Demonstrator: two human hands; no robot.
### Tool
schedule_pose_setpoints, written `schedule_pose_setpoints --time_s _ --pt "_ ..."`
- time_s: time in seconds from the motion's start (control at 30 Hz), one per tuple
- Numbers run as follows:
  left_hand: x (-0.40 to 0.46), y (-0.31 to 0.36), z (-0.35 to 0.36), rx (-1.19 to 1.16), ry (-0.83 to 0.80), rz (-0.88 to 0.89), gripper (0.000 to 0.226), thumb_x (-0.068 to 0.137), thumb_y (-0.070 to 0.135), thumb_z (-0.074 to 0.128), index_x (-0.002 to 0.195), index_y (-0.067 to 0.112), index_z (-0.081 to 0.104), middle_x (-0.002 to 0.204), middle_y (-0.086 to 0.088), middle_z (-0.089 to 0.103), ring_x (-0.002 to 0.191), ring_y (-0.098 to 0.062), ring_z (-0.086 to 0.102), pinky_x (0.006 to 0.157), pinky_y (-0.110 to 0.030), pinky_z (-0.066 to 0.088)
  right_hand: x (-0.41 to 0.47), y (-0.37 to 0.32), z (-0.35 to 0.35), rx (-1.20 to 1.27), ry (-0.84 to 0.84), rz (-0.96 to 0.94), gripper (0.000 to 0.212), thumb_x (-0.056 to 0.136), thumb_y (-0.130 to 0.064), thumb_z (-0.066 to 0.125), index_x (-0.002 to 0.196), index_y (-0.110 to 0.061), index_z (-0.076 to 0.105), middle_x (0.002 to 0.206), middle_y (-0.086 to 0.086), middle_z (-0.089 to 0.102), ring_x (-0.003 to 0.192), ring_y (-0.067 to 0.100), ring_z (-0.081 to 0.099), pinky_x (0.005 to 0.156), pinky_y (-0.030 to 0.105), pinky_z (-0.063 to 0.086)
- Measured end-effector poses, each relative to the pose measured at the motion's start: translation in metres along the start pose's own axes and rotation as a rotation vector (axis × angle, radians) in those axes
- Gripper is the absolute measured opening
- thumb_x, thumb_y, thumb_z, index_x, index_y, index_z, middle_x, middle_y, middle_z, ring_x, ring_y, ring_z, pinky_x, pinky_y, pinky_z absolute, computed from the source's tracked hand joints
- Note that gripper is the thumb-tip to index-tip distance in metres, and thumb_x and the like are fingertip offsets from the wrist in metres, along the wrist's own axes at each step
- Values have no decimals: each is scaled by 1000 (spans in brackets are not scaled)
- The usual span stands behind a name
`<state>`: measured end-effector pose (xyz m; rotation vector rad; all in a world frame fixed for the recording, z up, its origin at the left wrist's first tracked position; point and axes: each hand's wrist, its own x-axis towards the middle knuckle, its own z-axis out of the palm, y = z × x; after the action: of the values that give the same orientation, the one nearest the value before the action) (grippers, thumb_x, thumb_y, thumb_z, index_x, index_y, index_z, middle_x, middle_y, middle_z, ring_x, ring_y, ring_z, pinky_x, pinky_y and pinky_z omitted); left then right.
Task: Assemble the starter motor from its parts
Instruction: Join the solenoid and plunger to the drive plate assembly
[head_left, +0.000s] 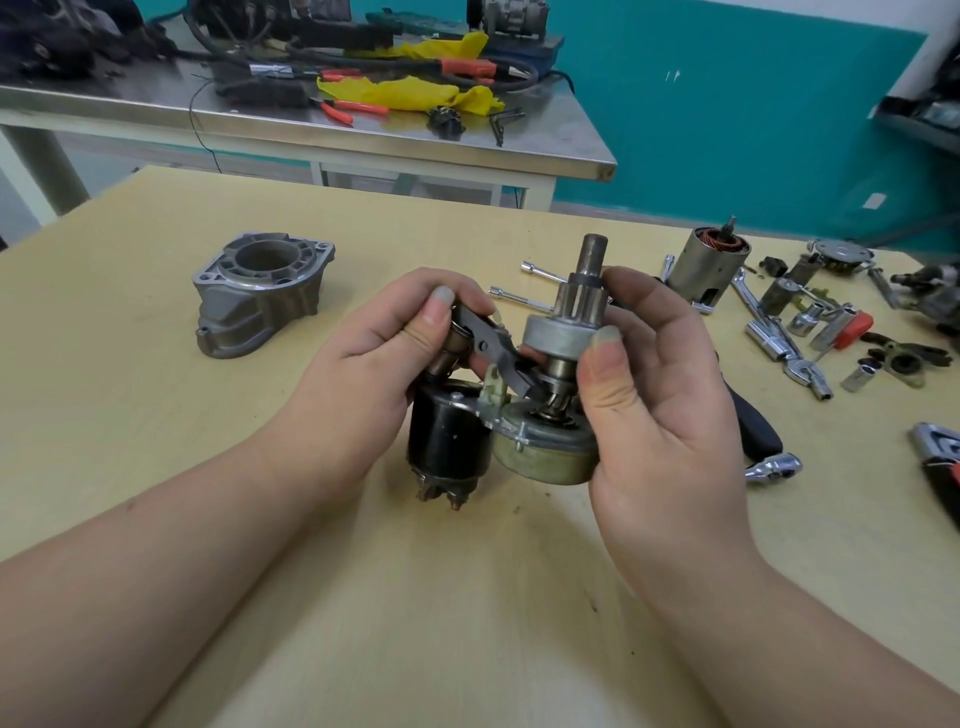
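Sub-assembly is held just above the bench (156, 519). Left hand (363, 353) fingers pinch the shift fork (498, 353) over the solenoid (449, 436), apparently aligning it. Right hand (660, 364) fingers clamp the pinion drive (566, 322) upright, steadying it. Nose housing (260, 296) waits well apart, left.

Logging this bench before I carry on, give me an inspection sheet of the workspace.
Surface: wooden table, scuffed.
Job's things: drive assembly with solenoid held upright; aluminium housing lying apart at left; armature case standing at right.
Clutter: sockets and wrenches at right.
Hands: left hand pinches the fork lever; right hand grips the drive assembly.
Cables: on the steel bench behind.
Surroundings: teal wall.
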<state>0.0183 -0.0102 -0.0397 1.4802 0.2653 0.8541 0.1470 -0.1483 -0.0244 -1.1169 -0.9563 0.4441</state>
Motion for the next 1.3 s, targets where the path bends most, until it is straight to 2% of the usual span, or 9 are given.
schedule_pose_setpoints --time_s 0.3,0.47,0.57,0.73,0.83,0.93,1.07,1.2,1.3 --pt "3 2 2 -113 79 -37 31 113 20 43 104 19 73 85 -3 64 76 -14 63 71 -20 53 1 -5 -1 9 -6 5 38 91 -38 62 128 -36 56 120 -8 68 108 11 70 92 24 56" --pt "1 0 4 -146 106 -27 32 115 23 43 108 24 74 87 -7 69 82 -16 67 73 -24 56 0 -4 -1 -5 -15 -13 35 95 -29 61 129 -34 55 116 -13 68 107 5 68 93 24 56" --pt "-2 -1 6 -121 107 -6 30 115 26 44 112 25 74 94 -5 73 89 -15 68 82 -26 57 0 -4 -1 -6 -3 -11 35 94 -31 61 128 -34 55 119 -9 67 107 5 68 93 25 56" --pt "-8 -6 13 -67 195 -26 26 113 37 49 115 30 74 95 -1 75 89 -16 71 75 -30 59 1 -2 -1 -24 30 7 33 96 -30 60 129 -34 56 125 -1 66 112 11 68 100 36 57" --pt "-12 -8 19 -68 187 -34 26 115 39 47 119 30 71 95 -3 76 86 -15 74 67 -30 60 1 -1 -1 -23 49 4 33 97 -31 61 129 -33 55 129 3 65 120 19 67 105 46 55" --pt "-13 -8 21 -63 174 -27 26 115 38 46 121 28 69 99 -7 77 87 -16 74 67 -29 61 2 0 -3 -30 67 20 33 99 -35 62 131 -31 55 132 7 64 124 26 65 107 56 51" --pt "-10 -8 16 -78 137 -36 25 116 37 47 122 26 68 103 -6 78 95 -16 76 74 -27 61 2 2 -2 -16 81 33 38 93 -43 63 129 -36 57 131 4 65 123 23 65 107 56 52" --pt "-7 -6 7 -86 74 -77 26 115 39 49 127 24 67 106 -10 76 98 -22 76 81 -32 61 1 4 -2 20 53 49 37 98 -42 65 133 -32 57 131 -1 67 125 21 66 106 54 53" --pt "-7 -7 7 -114 71 -86 25 115 37 48 125 24 67 104 -5 75 94 -19 74 79 -30 60 -1 2 -1 94 -13 87 51 93 -47 62 139 -29 54 136 -1 67 130 24 63 109 54 50"
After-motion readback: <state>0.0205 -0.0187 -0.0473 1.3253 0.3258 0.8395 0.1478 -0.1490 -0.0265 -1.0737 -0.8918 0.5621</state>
